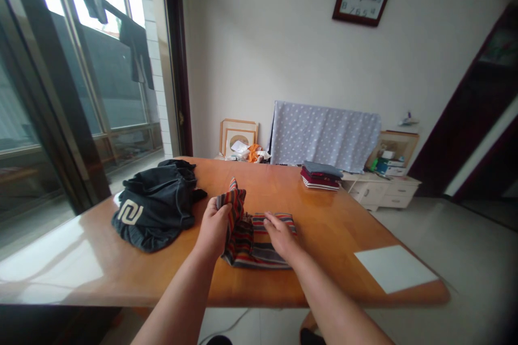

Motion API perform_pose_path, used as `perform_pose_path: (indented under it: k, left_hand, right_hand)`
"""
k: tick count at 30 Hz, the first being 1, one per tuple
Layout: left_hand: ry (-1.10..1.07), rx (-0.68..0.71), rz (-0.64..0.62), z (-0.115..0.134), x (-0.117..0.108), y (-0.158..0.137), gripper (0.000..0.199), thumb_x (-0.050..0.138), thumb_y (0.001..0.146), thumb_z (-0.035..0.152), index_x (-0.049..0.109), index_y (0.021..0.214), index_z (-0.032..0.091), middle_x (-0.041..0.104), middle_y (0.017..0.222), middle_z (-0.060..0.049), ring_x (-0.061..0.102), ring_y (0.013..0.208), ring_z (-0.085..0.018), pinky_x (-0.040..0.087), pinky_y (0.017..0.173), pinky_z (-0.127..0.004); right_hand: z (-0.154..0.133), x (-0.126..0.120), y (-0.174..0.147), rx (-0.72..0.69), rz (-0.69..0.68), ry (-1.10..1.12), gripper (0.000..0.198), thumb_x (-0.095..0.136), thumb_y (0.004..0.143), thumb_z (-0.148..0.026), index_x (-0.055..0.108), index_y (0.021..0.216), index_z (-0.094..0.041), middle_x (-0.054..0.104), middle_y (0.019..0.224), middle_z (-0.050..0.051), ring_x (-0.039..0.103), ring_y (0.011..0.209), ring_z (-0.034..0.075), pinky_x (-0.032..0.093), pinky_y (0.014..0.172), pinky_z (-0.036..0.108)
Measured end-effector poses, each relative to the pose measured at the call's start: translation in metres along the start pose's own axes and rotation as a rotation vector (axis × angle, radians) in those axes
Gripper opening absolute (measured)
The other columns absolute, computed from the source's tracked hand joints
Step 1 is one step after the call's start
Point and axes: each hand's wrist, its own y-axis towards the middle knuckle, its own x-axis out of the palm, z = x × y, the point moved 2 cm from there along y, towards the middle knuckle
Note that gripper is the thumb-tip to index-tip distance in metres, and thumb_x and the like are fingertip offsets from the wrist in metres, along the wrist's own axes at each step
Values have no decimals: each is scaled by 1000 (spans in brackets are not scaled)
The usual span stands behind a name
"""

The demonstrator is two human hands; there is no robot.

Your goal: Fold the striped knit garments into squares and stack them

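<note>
A striped garment [259, 261] in red, grey, orange and black lies partly folded near the table's front edge. My left hand [214, 225] pinches its left part between thumb and fingers and holds that part up off the table. On the garment's right part lies my right hand [279, 233], its fingers stretched out over the cloth. To the left is a crumpled black garment [159, 210] with a pale square logo, apart from both hands.
A stack of folded clothes [321, 175] sits at the table's far right. A white sheet [395, 268] lies at the front right corner of the wooden table [324, 259]. Behind the table are a cloth-draped object [324, 135], a white cabinet [384, 192] and picture frames [238, 137].
</note>
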Motion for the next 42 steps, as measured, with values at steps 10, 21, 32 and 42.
perform_pose_path:
  k: [10,21,32,42]
  left_hand:
    - [57,75,-223,-17,59,-19,24,66,76,29,56,96,20,72,95,-6,66,81,-19,51,78,-33]
    - [266,44,-162,-57,37,-24,35,70,81,53,65,85,18,68,84,-4,60,81,-18,46,77,-28]
    - [328,117,-35,-58,-3,-8,27,74,78,44,71,87,19,71,85,-4,64,83,-19,47,77,-26]
    - [661,278,-190,-63,12,-8,11,71,82,35,73,82,25,70,78,-5,61,73,-22,41,70,-28]
  right_hand:
    - [-3,-43,-8,364,65,887,66,32,97,-67,60,125,-13,66,128,22,68,112,26,54,95,42]
    - [17,-64,-16,397,70,794,45,64,85,-53,67,111,-16,75,96,9,71,76,20,54,60,27]
    - [15,-63,-13,230,307,688,78,63,68,-18,45,144,-16,73,88,5,70,73,20,53,60,26]
    - [53,-79,-33,343,333,388,65,60,73,-27,55,137,-13,73,84,5,67,67,20,52,60,29]
